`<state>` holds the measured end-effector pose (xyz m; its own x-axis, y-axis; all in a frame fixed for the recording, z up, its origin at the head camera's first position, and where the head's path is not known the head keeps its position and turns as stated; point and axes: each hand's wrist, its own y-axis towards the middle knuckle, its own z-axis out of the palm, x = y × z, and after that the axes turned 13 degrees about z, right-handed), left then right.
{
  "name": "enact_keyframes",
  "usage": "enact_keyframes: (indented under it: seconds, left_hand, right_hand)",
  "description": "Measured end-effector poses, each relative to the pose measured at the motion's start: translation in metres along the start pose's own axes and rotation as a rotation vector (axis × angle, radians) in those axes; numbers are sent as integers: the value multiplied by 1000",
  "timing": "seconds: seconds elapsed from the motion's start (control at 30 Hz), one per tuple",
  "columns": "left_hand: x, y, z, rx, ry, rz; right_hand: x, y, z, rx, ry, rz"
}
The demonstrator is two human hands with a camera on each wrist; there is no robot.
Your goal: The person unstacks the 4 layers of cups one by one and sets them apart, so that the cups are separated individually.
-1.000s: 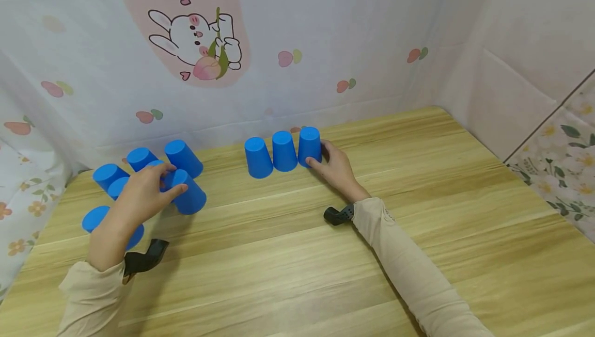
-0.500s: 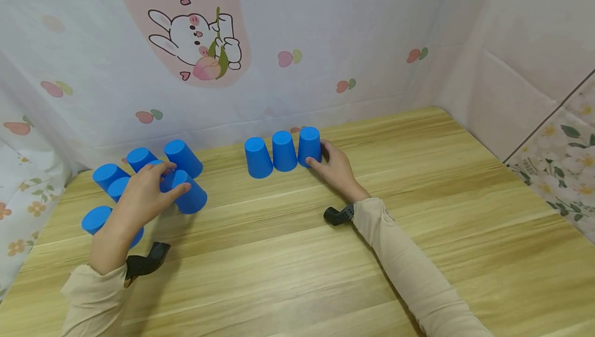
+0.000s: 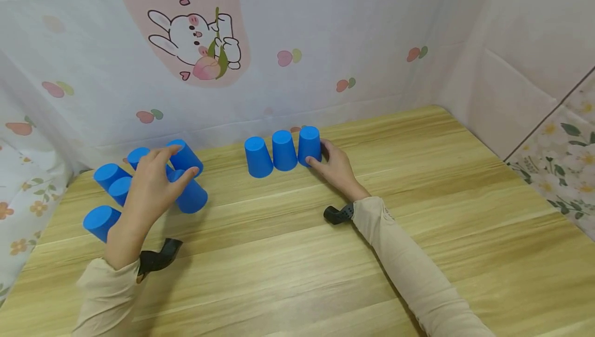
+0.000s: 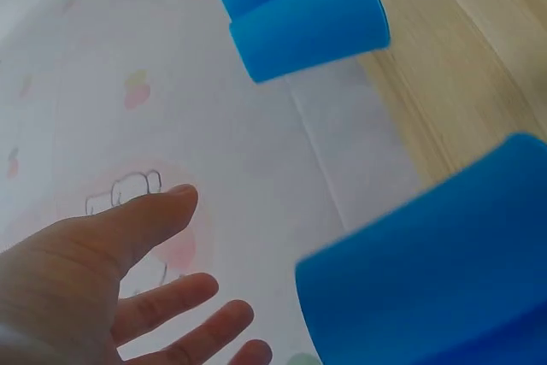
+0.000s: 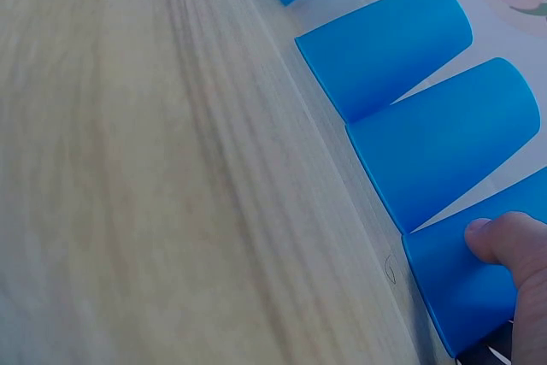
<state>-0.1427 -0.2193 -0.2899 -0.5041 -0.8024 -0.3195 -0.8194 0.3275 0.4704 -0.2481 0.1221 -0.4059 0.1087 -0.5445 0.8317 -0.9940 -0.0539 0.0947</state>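
Observation:
Three blue cups stand upside down in a row near the back of the table, side by side. My right hand [image 3: 337,169] holds the rightmost cup [image 3: 309,146], its thumb [image 5: 491,241] along the cup's side in the right wrist view. Beside it are the middle cup [image 3: 284,151] and the left cup of the row [image 3: 258,159]. At the left, my left hand [image 3: 151,187] hovers over a group of blue cups, thumb and fingers spread. A gap separates it from the nearest cup [image 4: 427,271] in the left wrist view. The hand hides parts of several cups.
Around the left hand stand more upside-down blue cups, among them a back cup [image 3: 186,159], a far-left cup [image 3: 109,176] and a front cup [image 3: 101,221]. Behind the wooden table [image 3: 279,265] hangs a printed cloth [image 3: 316,27].
My left hand has lifted off the cups and shifted slightly right, its thumb and fingers parting wider. My right hand stays at the rightmost cup of the row.

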Motion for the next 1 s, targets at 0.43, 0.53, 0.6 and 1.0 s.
enact_keyframes:
  seconds: [0.43, 0.53, 0.6, 1.0]
  left_hand:
    - [-21, 21, 27, 19, -59, 31]
    - [-24, 30, 33, 37, -79, 25]
    - [-25, 36, 38, 57, -91, 23]
    - [-30, 57, 63, 136, -157, -7]
  right_hand:
    - [1, 1, 0, 11, -3, 5]
    - [0, 1, 1, 10, 4, 5]
    - [0, 1, 2, 5, 10, 6]
    - [0, 0, 1, 0, 10, 3]
